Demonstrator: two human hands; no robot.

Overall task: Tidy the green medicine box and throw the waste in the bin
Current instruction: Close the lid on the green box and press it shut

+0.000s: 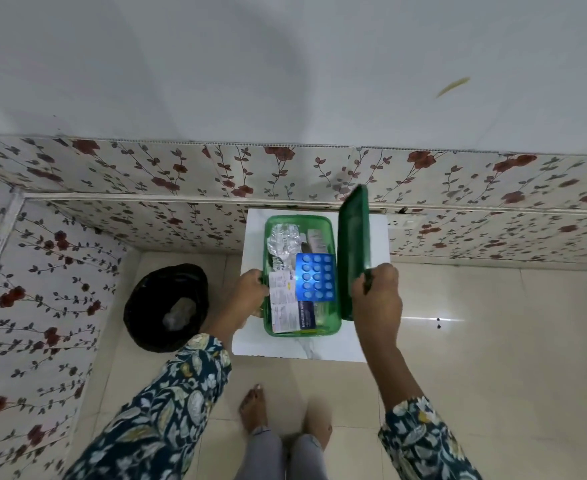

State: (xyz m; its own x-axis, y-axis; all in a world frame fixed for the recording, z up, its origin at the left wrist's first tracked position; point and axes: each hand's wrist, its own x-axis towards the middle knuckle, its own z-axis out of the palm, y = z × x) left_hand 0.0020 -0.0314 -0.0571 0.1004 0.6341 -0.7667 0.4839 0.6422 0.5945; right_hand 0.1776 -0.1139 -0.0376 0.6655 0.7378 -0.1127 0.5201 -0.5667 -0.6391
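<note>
Right hand (377, 292) is closed on the near end of the green lid (353, 251), held on edge beside the box, apparently to expose the contents. Left hand (250, 289) grips the left wall of the green medicine box (300, 329), steadying it on the white worktop (354, 344); strips and cartons lie jumbled inside. The black-lined bin (167, 306) stands on the floor, near the worktop's left side.

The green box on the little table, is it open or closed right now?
Open. The lid stands on edge beside the green box, held by the right hand, and the blue pill strip inside shows.
</note>
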